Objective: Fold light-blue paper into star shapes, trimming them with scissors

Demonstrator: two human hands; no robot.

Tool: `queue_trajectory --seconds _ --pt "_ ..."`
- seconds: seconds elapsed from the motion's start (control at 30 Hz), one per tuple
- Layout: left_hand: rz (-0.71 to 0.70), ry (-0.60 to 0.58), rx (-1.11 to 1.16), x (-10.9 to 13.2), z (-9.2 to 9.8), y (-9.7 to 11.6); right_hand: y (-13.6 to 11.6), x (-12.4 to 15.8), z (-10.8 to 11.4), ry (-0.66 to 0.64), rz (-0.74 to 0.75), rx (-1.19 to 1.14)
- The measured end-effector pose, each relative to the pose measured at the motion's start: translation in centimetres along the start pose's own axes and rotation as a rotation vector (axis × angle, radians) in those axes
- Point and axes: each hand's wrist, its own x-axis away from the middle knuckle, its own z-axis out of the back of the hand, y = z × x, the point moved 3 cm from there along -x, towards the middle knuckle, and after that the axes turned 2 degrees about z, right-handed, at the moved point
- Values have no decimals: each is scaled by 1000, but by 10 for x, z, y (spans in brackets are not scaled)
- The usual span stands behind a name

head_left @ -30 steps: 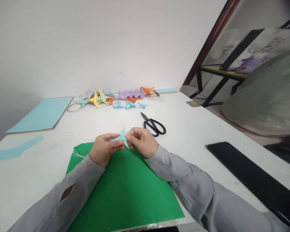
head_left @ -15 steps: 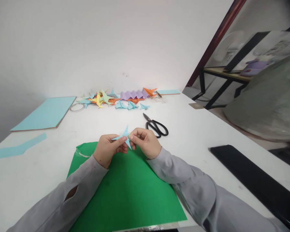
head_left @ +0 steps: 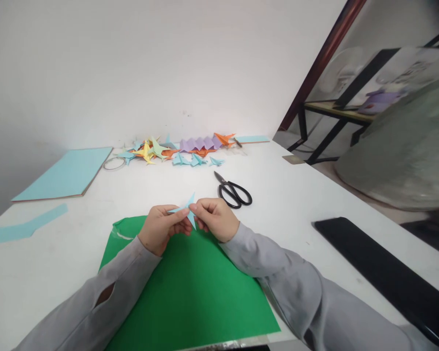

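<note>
A small light-blue folded paper figure (head_left: 188, 208) with pointed tips is pinched between both my hands over the far edge of a green paper sheet (head_left: 190, 292). My left hand (head_left: 161, 228) grips its left side with thumb and fingers closed. My right hand (head_left: 215, 218) pinches its right side, fingers curled. Both wrists wear grey sleeves and rest above the green sheet on the white table (head_left: 296, 195).
Black scissors (head_left: 234, 191) lie just beyond my right hand. A row of coloured folded paper figures (head_left: 179, 150) and a tape ring (head_left: 113, 163) sit at the back. Light-blue paper sheets (head_left: 66, 173) and a strip (head_left: 25, 226) lie left. A black pad (head_left: 384, 273) lies right.
The hands have stayed together on the blue figure, with only slight finger shifts; the figure's tips have turned a little. The view has swayed slightly.
</note>
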Motion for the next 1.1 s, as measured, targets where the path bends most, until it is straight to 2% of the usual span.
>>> queue_trajectory --seconds 0.13,0.27,0.43,0.67,1.1 --pt "59 -47 30 1 -1 3 -1 -1 2 18 29 9" --pt "99 -27 50 1 1 6 0 -2 4 35 42 2" --pt "50 91 64 -1 6 7 1 -3 8 88 83 52" --pt "-1 107 32 -3 4 6 -1 -1 7 78 136 118" --pt "21 -31 187 -2 2 7 2 -3 11 119 120 78"
